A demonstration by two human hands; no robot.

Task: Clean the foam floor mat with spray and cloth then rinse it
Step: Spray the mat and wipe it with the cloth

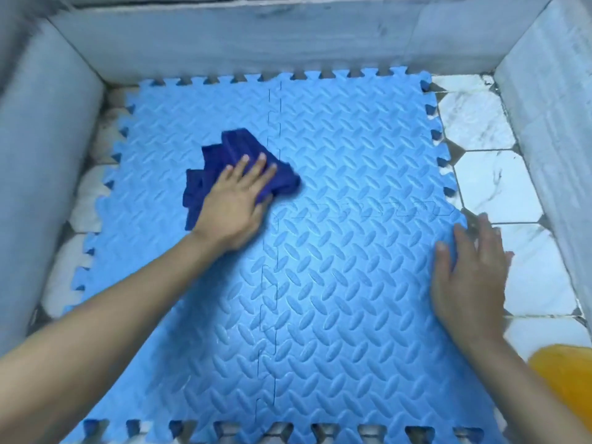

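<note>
Tiled floor [487, 184]: 4 mat tiles [352, 155], 1 cloth [224, 155], 2 hands [234, 206]

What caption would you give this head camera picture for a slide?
Left hand presses a dark blue cloth onto the blue foam mat; right hand lies flat at its right edge.

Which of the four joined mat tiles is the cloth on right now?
The far-left tile. The dark blue cloth lies on it under the left hand, just left of the centre seam; the other three tiles carry no cloth.
</note>
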